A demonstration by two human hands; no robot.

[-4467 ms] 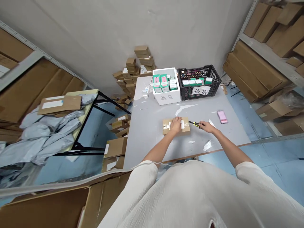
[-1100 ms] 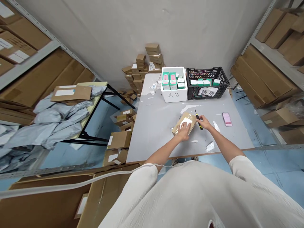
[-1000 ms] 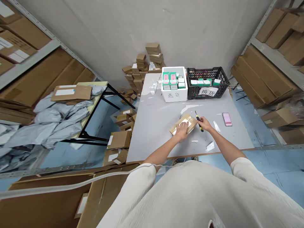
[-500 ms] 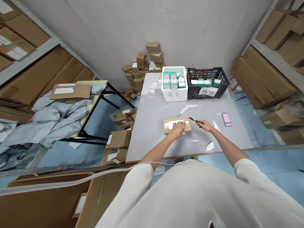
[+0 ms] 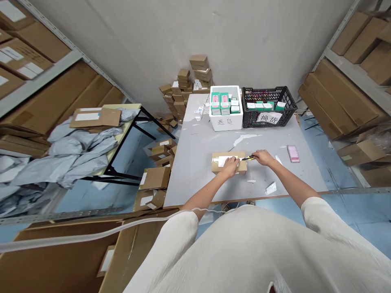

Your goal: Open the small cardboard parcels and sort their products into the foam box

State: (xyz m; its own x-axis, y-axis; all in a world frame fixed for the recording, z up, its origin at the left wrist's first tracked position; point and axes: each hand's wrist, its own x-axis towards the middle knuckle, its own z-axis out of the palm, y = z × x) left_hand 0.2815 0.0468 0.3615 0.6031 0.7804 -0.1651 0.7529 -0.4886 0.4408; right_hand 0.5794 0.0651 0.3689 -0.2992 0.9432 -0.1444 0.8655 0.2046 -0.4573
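A brown cardboard box (image 5: 217, 166) with a white label (image 5: 224, 161) on top lies on the grey table (image 5: 195, 183). My left hand (image 5: 230, 166) rests on the box and its label, fingers stretched out. In my right hand (image 5: 263, 157), closed around the handle, is a yellow and black utility knife (image 5: 252, 157). Its blade points left and reaches the right end of the box top, by the tape. Scraps of white paper and a piece of clear plastic (image 5: 271, 188) lie near my right forearm.
Behind the box stand a white foam bin (image 5: 226, 124) and a black crate (image 5: 269, 119), both holding green and white boxes. A pink phone-like item (image 5: 293, 154) lies at right. Cardboard boxes (image 5: 155, 178) pile up left of the table; grey mailing bags (image 5: 82, 150) cover a side table.
My right hand has moved slightly left and up, bringing the knife blade from just beside the box onto its right end. My left hand stays on the box.
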